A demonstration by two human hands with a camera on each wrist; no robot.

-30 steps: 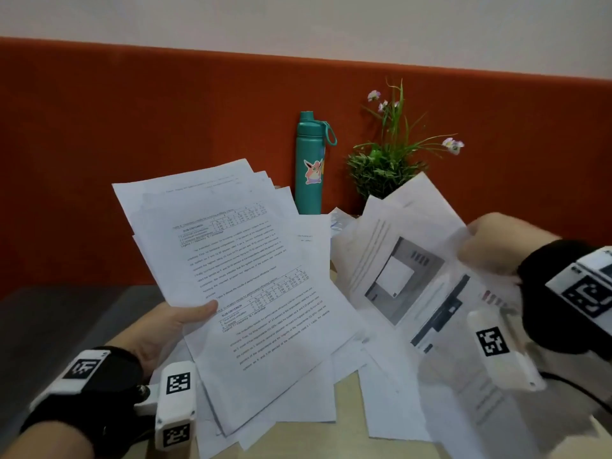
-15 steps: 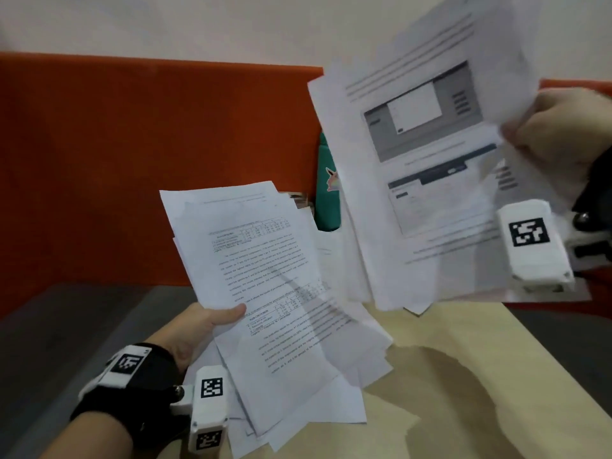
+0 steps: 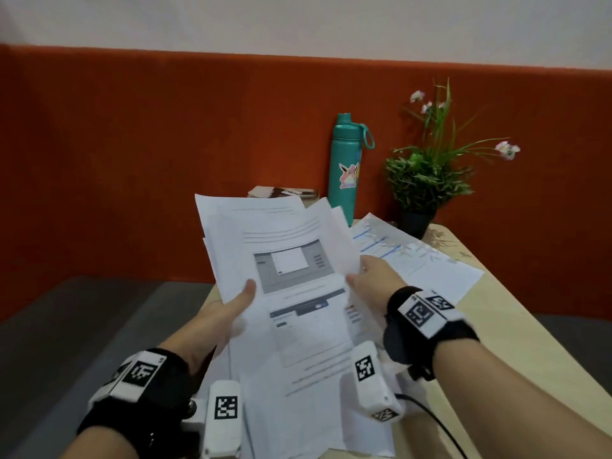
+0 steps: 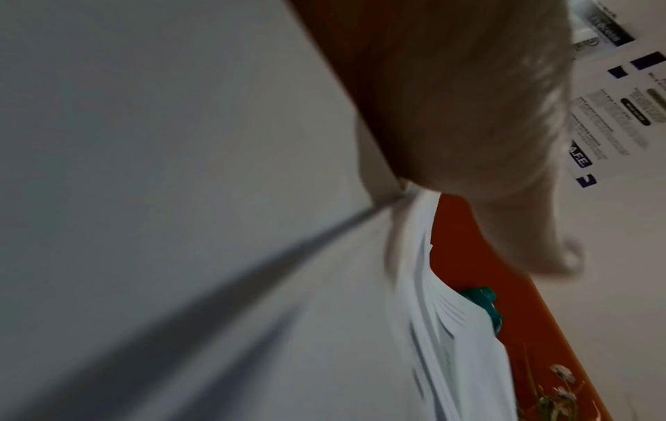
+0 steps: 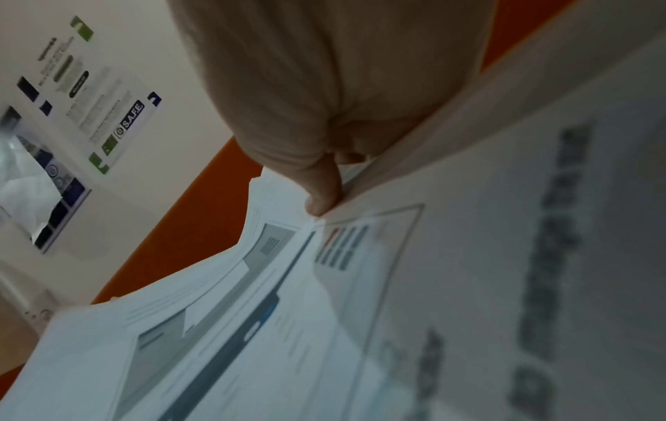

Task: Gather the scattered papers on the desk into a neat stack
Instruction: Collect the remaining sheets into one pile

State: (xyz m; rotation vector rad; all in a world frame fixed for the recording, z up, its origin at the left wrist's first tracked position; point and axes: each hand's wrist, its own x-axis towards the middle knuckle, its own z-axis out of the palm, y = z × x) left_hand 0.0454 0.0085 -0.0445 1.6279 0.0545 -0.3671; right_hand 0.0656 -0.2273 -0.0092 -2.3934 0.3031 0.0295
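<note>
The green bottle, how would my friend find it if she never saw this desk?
Look along the orange wall behind the desk. The bottle stands upright there, left of the potted plant. It is the only teal thing, with a loop on its cap and a cartoon sticker.

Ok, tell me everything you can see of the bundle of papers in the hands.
The bundle of papers is a loose sheaf of white printed sheets, fanned and uneven at the edges, not yet squared. The top page shows a grey screenshot, a dark bar below it and lines of text. It is held tilted above the desk. The left hand grips its left edge, thumb on top; the right hand pinches the right edge.
</note>
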